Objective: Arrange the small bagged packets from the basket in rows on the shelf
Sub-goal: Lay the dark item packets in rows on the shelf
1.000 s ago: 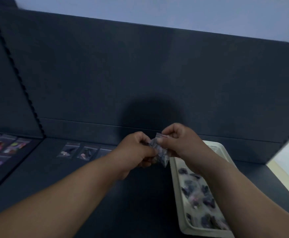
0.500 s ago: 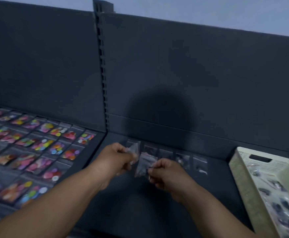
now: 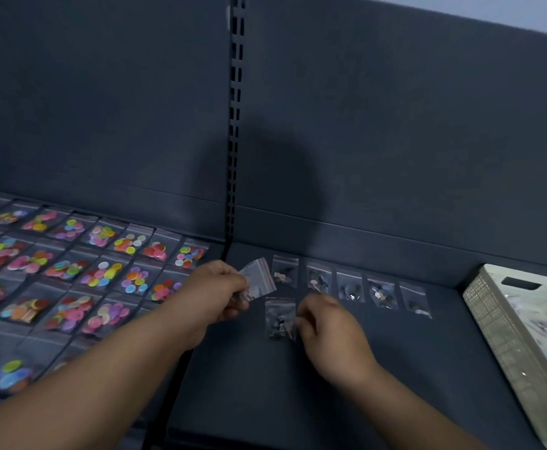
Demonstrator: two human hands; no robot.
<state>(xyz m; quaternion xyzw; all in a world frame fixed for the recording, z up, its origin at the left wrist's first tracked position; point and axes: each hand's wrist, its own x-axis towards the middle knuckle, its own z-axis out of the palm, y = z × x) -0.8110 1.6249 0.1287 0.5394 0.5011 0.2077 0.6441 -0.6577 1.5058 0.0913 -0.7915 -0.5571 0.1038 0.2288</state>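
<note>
My left hand (image 3: 217, 289) is closed on a small clear packet (image 3: 259, 277) with a red zip strip, held just above the dark shelf (image 3: 347, 368) at the left end of the back row. My right hand (image 3: 327, 323) pinches a second packet (image 3: 278, 318) of dark pieces that lies low on the shelf in front of that row. Several packets (image 3: 350, 285) lie side by side along the back of the shelf. The pale plastic basket (image 3: 493, 313) with more packets stands at the right edge.
The left shelf section holds several rows of packets with coloured buttons (image 3: 103, 274). A slotted upright (image 3: 235, 125) divides the two sections. A dark back panel (image 3: 395, 141) rises behind the shelf.
Both hands moved from in front of the basket leftward to the back row, each now with its own packet; the right hand's packet has come down onto the shelf. The view swung left.
</note>
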